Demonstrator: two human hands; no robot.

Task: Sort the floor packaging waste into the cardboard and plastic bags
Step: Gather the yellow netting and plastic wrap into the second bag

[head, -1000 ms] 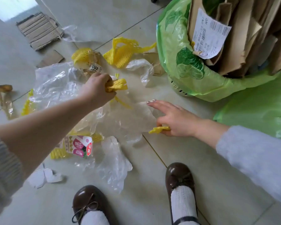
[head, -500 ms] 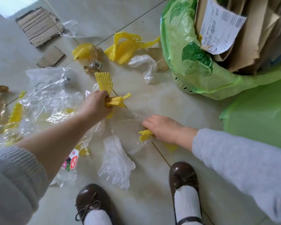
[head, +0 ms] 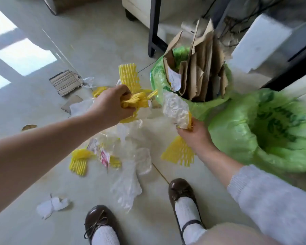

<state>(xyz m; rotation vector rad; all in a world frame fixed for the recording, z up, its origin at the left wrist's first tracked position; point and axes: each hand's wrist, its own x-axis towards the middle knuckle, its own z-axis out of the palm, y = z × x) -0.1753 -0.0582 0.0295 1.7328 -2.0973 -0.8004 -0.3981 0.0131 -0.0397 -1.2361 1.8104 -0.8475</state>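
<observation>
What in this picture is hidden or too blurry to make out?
Head view only:
- Shipping label on the cardboard: print too small and blurred.
- Open green bag: its bottom is in shadow; its right side is cut off.
- Left hand: its fingers hide part of the yellow foam netting.
- Red-printed wrapper: motion blur.

Pale tiled floor w/ sunlight patches on the left, black metal furniture leg up top, pair of glossy brown bow shoes w/ white socks.
</observation>
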